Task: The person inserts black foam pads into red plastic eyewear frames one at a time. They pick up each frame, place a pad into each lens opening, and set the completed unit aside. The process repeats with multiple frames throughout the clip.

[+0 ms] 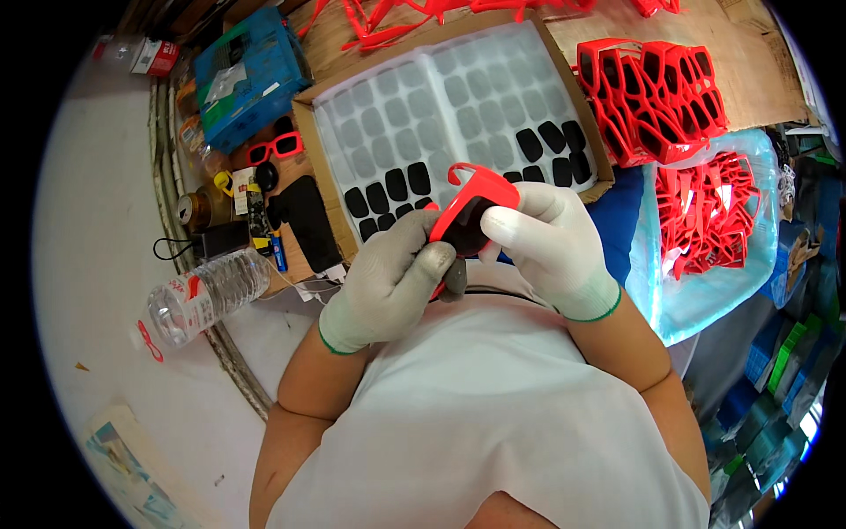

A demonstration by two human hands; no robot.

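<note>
Red-framed sunglasses (487, 187) with a dark lens are held up in front of my chest, a curled end showing at the top. My left hand (385, 280), in a greyish white knit glove with a green cuff, is closed on the frame's left side, thumb toward me. My right hand (560, 242), in a matching glove, pinches the right side with its thumb against the dark lens. Just beyond my hands lies a cardboard box (304, 132) with rows of dark lenses (397, 183); a thin white sheet (414, 79) covers the far rows.
Stacked red sunglasses (652, 97) stand right of the box. Below them is a blue plastic-lined bin (674, 309) full of red frame parts (705, 212). At left are a blue package (251, 79), a black phone (308, 225), red glasses (278, 148) and a large clear bottle (211, 295).
</note>
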